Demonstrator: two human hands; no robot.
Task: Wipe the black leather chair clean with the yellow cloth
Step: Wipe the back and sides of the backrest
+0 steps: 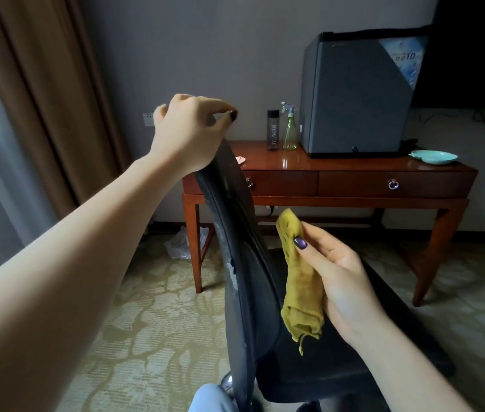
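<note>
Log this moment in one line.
left hand: fingers curled, resting on top edge of black leather chair | right hand: holds folded yellow cloth beside it

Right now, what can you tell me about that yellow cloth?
The cloth is mustard yellow, a soft woven fabric, bunched into a long roll with a loose corner dangling below. The right hand grips it, thumb across its front, holding it upright beside the chair back; whether it touches the chair is unclear.

One view only: a wide-angle camera worn on the head. It looks forward and down over the chair back [244, 263], which stands close in the foreground. It faces the tabletop [339, 163] against the wall, farther off.
</note>
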